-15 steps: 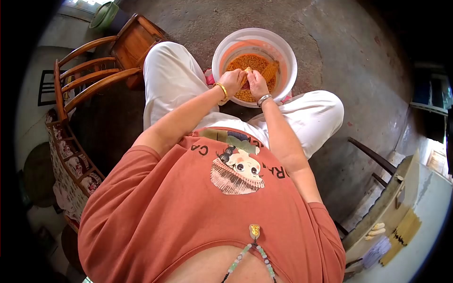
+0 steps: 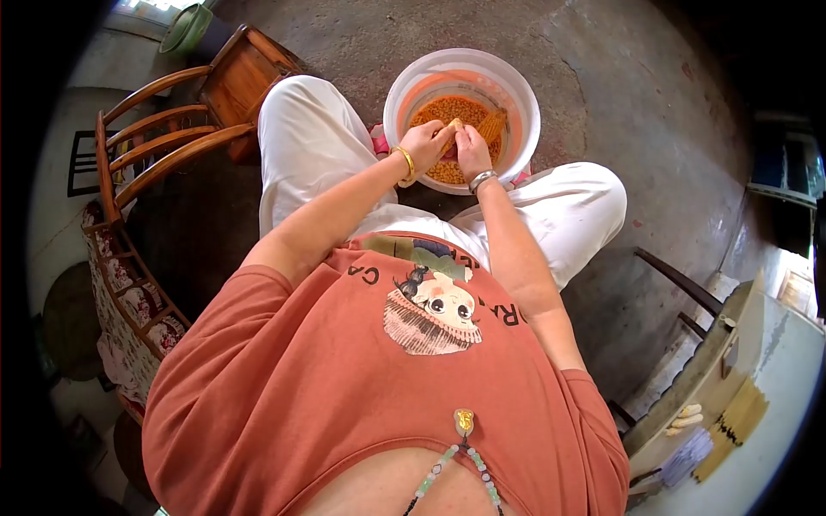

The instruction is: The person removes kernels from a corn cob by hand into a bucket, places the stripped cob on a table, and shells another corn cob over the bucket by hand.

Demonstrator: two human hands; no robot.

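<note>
A round white bucket point(image 2: 391, 112) stands between my knees with a layer of loose yellow corn kernels point(image 2: 452, 110) in it. Over it, my left hand point(image 2: 424, 144), with a gold bracelet at the wrist, is closed around a corn cob point(image 2: 455, 125), whose pale end pokes up between the hands. My right hand point(image 2: 472, 153), wearing a silver bangle, presses its curled fingers on the same cob from the other side. Most of that cob is hidden by my fingers. Another ear of corn point(image 2: 492, 126) leans inside the bucket at the right, its kernels still on.
A wooden chair point(image 2: 237, 77) is on the left beside my knee. Behind it stands a green bin point(image 2: 185, 30). Bare concrete floor point(image 2: 619, 95) surrounds the bucket. At the lower right is a piece of furniture point(image 2: 748, 370) with light-coloured items on it.
Both hands stay on the cob over the bucket, with only slight shifts of the fingers and wrists. The view has moved a little.
</note>
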